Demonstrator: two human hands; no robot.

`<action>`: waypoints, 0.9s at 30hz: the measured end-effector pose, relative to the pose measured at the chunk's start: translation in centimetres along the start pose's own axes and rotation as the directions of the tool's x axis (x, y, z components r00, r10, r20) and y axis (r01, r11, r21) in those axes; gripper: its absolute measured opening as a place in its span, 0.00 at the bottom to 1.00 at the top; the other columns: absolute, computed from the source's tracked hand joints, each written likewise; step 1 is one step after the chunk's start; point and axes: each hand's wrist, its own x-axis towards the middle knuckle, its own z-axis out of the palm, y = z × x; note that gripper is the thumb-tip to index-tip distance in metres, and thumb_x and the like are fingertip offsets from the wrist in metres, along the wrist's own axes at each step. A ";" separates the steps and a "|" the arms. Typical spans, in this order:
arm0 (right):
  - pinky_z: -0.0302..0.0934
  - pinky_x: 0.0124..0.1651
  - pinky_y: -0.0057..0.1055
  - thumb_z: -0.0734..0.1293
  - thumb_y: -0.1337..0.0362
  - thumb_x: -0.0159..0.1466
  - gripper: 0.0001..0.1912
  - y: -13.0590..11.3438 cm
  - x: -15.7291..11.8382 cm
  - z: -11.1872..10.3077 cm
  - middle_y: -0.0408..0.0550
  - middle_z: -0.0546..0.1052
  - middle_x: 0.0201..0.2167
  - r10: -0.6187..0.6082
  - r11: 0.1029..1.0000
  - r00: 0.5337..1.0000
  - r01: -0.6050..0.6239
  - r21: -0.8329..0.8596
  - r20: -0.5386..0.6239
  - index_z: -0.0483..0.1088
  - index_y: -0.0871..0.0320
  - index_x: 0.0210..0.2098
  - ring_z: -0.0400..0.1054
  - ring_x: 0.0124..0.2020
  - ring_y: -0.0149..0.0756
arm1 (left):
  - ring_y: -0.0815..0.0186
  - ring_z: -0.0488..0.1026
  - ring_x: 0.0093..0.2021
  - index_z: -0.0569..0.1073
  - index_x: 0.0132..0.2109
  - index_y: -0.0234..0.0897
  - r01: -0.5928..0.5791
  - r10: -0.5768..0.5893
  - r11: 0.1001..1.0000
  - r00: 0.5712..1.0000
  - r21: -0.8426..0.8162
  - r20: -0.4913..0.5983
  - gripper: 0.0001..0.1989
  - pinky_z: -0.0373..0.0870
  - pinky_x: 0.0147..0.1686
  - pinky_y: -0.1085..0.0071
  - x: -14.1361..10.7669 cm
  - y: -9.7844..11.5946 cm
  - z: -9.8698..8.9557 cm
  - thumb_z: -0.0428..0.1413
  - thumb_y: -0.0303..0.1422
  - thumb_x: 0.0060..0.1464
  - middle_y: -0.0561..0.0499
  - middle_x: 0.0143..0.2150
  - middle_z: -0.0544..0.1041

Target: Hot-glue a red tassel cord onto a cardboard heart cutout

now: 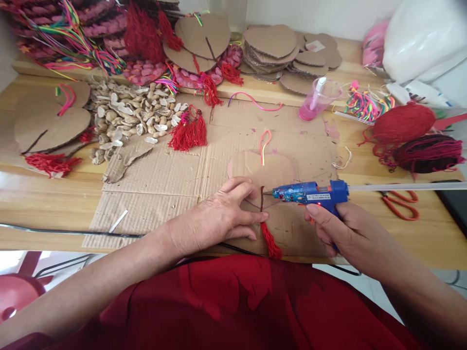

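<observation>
A heart-shaped cardboard piece (279, 170) lies on a larger cardboard sheet (171, 167). A neon cord loop (263, 146) stands at its top. From its lower part hangs a red tassel (270, 241) on a dark cord (261, 199). My left hand (229, 214) rests spread over the heart's lower left, its fingertips beside the dark cord and at the tassel's top. My right hand (341, 226) is wrapped round the handle of a blue glue gun (310, 192), whose nozzle points left and meets or nearly meets the dark cord.
Peanut shells (133, 112) and finished-looking hearts (51, 121) lie at the left. Behind are stacked cardboard shapes (270, 46) and a pink cup (317, 99). Yarn balls (404, 121) and orange-handled scissors (401, 204) lie right. A black cable (73, 231) runs along the front.
</observation>
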 end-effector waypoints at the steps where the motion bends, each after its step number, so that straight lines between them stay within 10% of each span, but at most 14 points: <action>1: 0.56 0.19 0.30 0.56 0.34 0.66 0.34 -0.1 0.1 0.0 0.43 0.67 0.11 -0.031 0.998 1.000 0.030 -0.048 -0.007 0.60 0.53 0.17 0.61 0.14 0.32 | 0.51 0.60 0.61 0.79 0.56 0.41 0.001 -0.001 1.000 1.000 0.000 0.002 0.20 0.67 0.60 0.54 0.0 0.0 0.0 0.57 0.44 0.62 0.41 0.55 0.66; 11: 0.53 0.24 0.34 0.56 0.45 0.70 0.25 -1.0 0.1 -0.2 0.48 0.74 0.18 -0.377 0.869 0.919 0.308 -0.386 -0.114 0.64 0.53 0.23 0.68 0.20 0.40 | 0.50 0.59 0.62 0.79 0.57 0.41 0.009 -0.010 1.000 1.000 0.011 0.023 0.21 0.67 0.61 0.53 0.1 0.1 -0.1 0.56 0.45 0.63 0.40 0.56 0.66; 27: 0.49 0.26 0.36 0.55 0.42 0.68 0.26 -1.6 0.5 0.2 0.48 0.67 0.15 -0.323 0.868 0.934 0.228 -0.441 -0.153 0.60 0.51 0.22 0.61 0.18 0.40 | 0.51 0.60 0.61 0.79 0.57 0.42 0.019 -0.019 1.000 1.000 0.007 0.024 0.21 0.68 0.60 0.53 0.1 0.2 -0.2 0.56 0.45 0.63 0.40 0.55 0.65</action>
